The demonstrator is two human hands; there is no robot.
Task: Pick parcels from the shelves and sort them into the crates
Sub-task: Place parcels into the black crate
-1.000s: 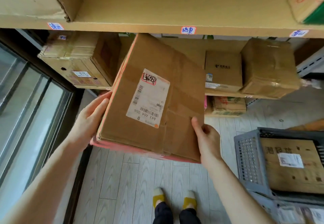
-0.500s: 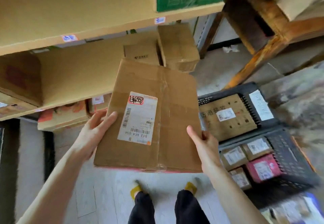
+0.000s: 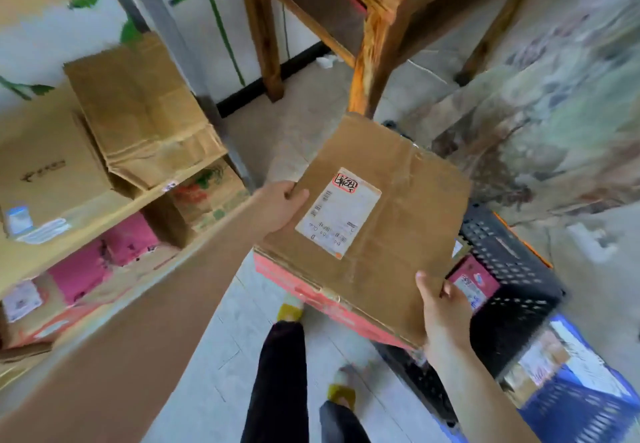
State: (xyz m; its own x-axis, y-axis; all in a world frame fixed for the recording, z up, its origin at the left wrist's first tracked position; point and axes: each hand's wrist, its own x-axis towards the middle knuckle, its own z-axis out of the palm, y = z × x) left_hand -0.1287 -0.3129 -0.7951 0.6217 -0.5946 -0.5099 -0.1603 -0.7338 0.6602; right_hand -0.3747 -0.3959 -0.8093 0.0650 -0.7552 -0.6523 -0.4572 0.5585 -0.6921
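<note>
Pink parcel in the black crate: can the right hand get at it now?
Probably not: the right hand grips the box, which hangs over the crate and partly covers the parcel.

Both hands hold a flat cardboard parcel point(image 3: 388, 234), tilted above the left edge of the black crate point(image 3: 519, 290). The left hand point(image 3: 280, 205) grips its left edge with the thumb on top, and the right hand point(image 3: 441, 311) pinches its near corner. A white label point(image 3: 337, 212) (print too blurred to read) faces up. A pink parcel point(image 3: 472, 281) lies in the black crate, and a blue crate point(image 3: 588, 415) stands just beside it. Boxes fill the shelf point(image 3: 114, 214) at left, and a wooden table point(image 3: 374, 9) stands beyond.
</note>
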